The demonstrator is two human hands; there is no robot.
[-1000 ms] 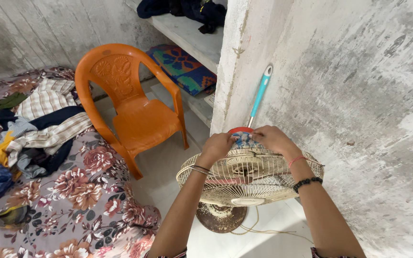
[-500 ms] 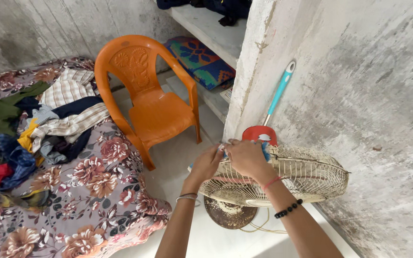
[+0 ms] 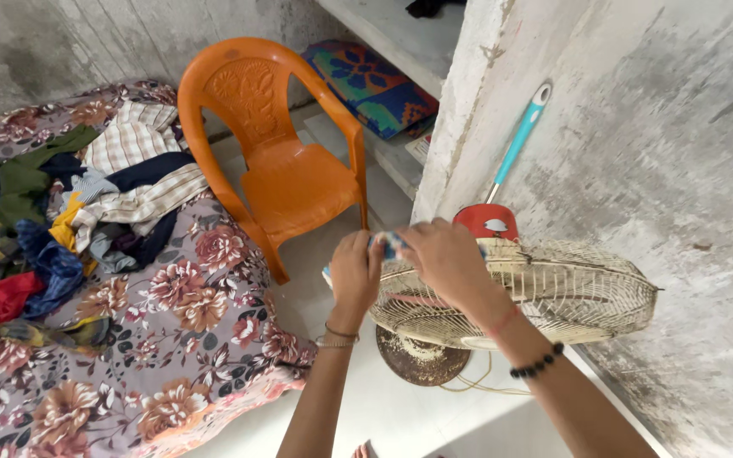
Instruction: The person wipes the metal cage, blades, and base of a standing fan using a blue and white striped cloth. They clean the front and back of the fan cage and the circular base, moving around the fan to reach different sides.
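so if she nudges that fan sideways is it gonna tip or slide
The fan would probably tip rather than slide: its wide wire cage sits tilted over a much smaller round base. The cage's thin wires look likely to flex under a push. Both the left hand and the right hand rest at its rim, which may steady it.

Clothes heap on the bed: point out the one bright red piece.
The red cloth lies at the heap's left front edge, beside blue fabric. The other pieces near it are green, navy, yellow or checked. It is far from both hands.
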